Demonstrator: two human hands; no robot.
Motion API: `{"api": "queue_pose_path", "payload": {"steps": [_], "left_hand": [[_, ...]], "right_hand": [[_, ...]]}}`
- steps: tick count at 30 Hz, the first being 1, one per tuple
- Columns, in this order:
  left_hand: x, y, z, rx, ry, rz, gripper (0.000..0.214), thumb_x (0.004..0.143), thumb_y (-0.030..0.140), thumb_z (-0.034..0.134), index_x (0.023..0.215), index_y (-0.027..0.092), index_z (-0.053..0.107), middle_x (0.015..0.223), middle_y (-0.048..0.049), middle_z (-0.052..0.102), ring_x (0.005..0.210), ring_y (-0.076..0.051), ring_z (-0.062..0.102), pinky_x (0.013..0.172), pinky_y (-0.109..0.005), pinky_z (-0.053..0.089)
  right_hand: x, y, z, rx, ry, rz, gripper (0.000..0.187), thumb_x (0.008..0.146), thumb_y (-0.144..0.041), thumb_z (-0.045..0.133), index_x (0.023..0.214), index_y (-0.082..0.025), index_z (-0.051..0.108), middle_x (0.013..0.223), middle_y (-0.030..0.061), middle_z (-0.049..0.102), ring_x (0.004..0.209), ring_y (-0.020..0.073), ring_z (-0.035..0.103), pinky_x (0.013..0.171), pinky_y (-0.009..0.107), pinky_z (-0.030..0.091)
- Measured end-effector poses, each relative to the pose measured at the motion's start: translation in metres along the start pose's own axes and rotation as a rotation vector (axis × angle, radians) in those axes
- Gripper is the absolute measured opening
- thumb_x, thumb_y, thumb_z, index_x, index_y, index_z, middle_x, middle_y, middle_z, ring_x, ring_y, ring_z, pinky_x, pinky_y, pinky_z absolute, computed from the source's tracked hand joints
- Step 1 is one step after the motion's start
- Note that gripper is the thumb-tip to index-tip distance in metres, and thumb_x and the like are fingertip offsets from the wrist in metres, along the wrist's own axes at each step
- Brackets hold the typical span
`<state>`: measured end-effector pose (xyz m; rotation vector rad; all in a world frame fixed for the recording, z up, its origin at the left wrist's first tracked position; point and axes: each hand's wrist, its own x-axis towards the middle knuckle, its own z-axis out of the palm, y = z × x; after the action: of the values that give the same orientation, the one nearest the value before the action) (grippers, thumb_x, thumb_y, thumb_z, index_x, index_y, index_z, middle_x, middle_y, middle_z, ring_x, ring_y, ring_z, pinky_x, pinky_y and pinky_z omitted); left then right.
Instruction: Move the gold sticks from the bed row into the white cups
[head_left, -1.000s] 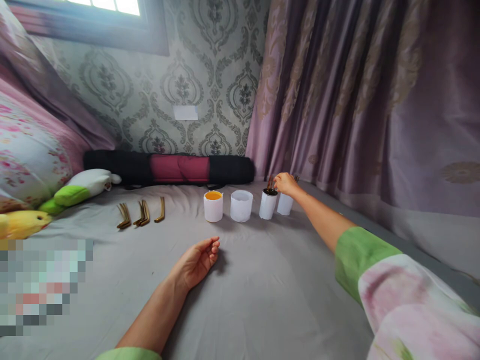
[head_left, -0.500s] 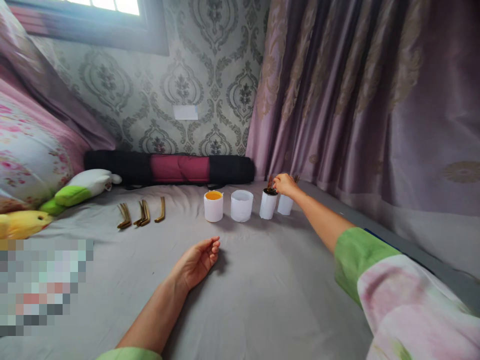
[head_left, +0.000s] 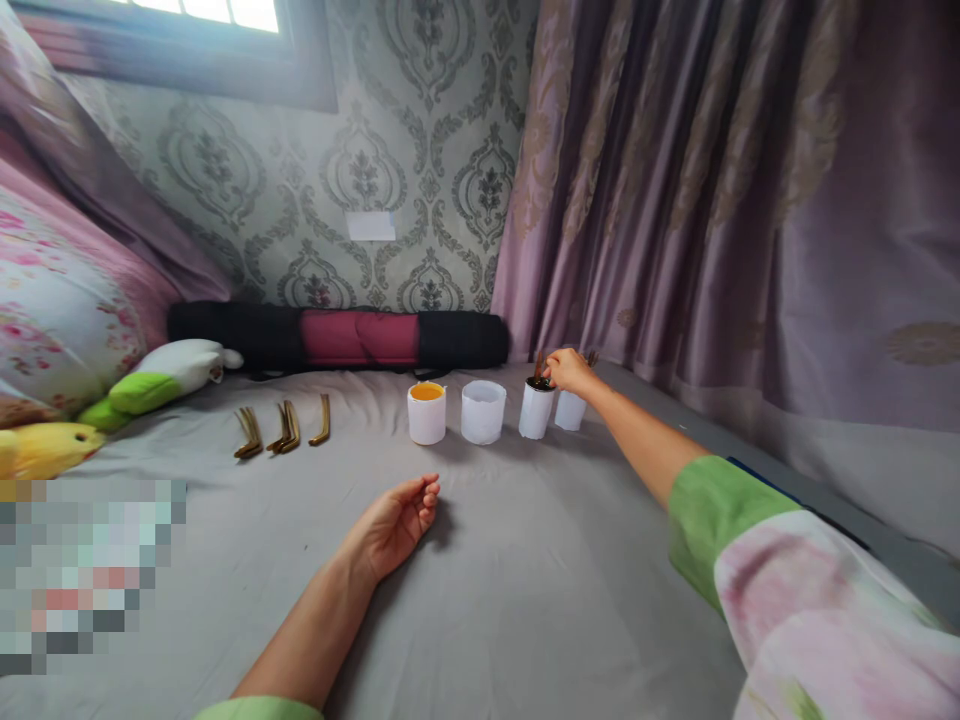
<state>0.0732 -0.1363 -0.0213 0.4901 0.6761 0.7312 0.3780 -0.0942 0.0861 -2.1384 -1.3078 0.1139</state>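
My right hand reaches over a white cylindrical container with a dark opening. Its fingers are pinched together at the rim, and what they grip is too small to make out. Thin brown sticks rise from this container beside the fingertips. Behind the hand stands another white container, partly covered, with similar brown tips above it. Palm up on the grey sheet, my left hand lies with loosely curled fingers and nothing in it. Farther forward are a white tub with an orange inside and a translucent white tub.
Several bent, gold-brown thin pieces lie in small groups at left on the sheet. A black and maroon roll runs along the wall. Plush toys sit at far left, and a curtain hangs at right.
My right hand has shifted very slightly left and down at the dark-topped container. My left hand and the tubs stay where they were.
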Motion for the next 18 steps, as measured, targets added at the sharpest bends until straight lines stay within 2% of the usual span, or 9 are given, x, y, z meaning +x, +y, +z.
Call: {"api": "queue_pose_path", "payload": {"steps": [11,18], "left_hand": [[0.0027,-0.0002,-0.002,0.005,-0.004,0.014,0.011,0.077,0.006,0.045,0.086,0.006,0.052,0.067,-0.0046,0.053,0.049,-0.005,0.048,0.04,-0.015,0.042],[0.0031,-0.001,-0.0025,0.002,-0.003,0.006,0.012,0.077,0.006,0.045,0.086,0.006,0.051,0.067,-0.0046,0.053,0.049,-0.005,0.048,0.04,-0.015,0.043]], "right_hand": [[0.0032,0.0043,0.0028,0.012,0.001,-0.01,0.017,0.077,-0.015,0.046,0.077,-0.009,0.062,0.073,0.0077,0.066,0.045,0.0056,0.053,0.041,0.014,0.039],[0.0049,0.0057,0.0031,0.012,0.014,-0.012,0.018,0.077,-0.016,0.047,0.073,-0.008,0.062,0.066,0.0084,0.065,0.044,0.0073,0.054,0.042,0.016,0.04]]}}
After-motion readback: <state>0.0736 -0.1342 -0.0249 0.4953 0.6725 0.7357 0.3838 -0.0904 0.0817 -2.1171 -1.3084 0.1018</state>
